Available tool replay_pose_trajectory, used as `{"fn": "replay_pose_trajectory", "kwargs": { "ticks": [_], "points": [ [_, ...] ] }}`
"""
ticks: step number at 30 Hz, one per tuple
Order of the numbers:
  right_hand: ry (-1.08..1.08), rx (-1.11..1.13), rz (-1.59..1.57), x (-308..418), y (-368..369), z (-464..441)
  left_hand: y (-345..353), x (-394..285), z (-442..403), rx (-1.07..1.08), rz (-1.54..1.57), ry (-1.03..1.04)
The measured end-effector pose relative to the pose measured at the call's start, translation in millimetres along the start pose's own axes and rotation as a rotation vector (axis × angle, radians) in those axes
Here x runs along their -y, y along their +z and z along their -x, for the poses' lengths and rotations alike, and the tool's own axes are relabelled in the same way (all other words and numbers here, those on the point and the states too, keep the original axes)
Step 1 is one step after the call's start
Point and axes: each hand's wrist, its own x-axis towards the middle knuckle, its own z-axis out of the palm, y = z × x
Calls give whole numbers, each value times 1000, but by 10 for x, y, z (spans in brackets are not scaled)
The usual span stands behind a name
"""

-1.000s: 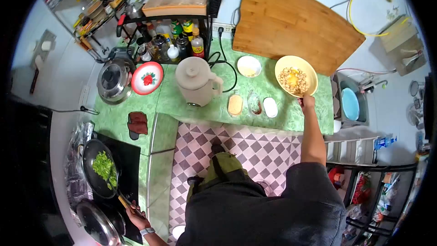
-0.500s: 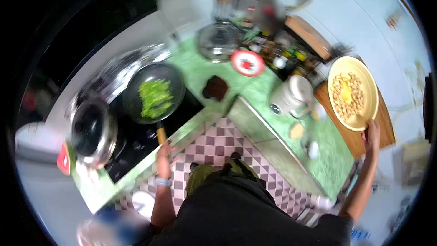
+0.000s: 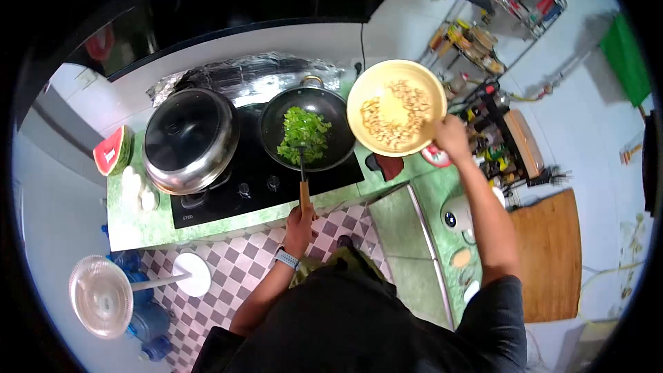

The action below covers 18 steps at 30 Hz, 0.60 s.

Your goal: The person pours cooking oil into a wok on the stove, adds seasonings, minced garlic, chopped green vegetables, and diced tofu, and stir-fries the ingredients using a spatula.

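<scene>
My left hand (image 3: 299,229) is closed around the wooden handle of a spatula (image 3: 304,193), whose dark shaft runs down into chopped green vegetables (image 3: 304,131). These lie in a black frying pan (image 3: 338,117) on the cooktop. My right hand (image 3: 452,137) grips the rim of a pale yellow bowl (image 3: 360,86), held up just right of the pan and partly over the counter. Inside the bowl are small light-brown pieces (image 3: 407,100), perhaps diced meat, around a yellow patch. The fingers under the bowl are hidden.
A lidded steel pot (image 3: 190,141) covers the left of the black cooktop (image 3: 259,200). Further left are a watermelon piece (image 3: 114,150) and white eggs or bulbs (image 3: 140,190). On the right are a white appliance (image 3: 456,215), a wooden board (image 3: 549,255) and bottles (image 3: 490,138).
My right hand has carried the bowl from above the wooden board to beside the pan. The view has turned toward the cooktop. My left hand stays at the wooden handle.
</scene>
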Motion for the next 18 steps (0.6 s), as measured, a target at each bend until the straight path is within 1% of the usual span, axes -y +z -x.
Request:
{"fn": "replay_pose_trajectory", "kwargs": {
  "ticks": [1, 2, 4, 5, 6, 7, 8, 9, 12, 13, 14, 17, 18],
  "points": [
    [-138, -1, 85, 243, 99, -81, 19, -12, 3, -10, -45, -17],
    [-70, 19, 48, 365, 297, -203, 35, -18, -6, -40, -33, -5],
    [-260, -50, 147, 585, 561, -365, 65, -28, 6, -63, -69, -17],
    [-320, -69, 228, 716, 677, -427, 72, -41, 8, -85, -126, -10],
    [-350, -65, 214, 831, 767, -474, 42, 46, -28, -117, -122, -1],
    [-383, -58, 238, 925, 840, -519, 38, 42, -52, -87, -172, 53],
    [-412, -51, 265, 994, 907, -565, 48, 43, -69, -53, -224, 104],
    [-431, -35, 289, 1047, 987, -623, 40, 55, -39, -40, -159, -93],
    [-487, -9, 271, 1218, 1158, -633, 53, 78, -29, -63, -167, -51],
    [-519, -19, 279, 1268, 1238, -657, 95, 103, -48, -148, -156, -6],
    [-528, -10, 274, 1278, 1295, -660, 87, 132, -46, -160, -156, -11],
    [-804, -138, 367, 1340, 1388, -649, 82, 148, -64, -153, -199, -13],
    [-810, -134, 365, 1369, 1401, -641, 82, 147, -56, -149, -201, -11]
  ]
}}
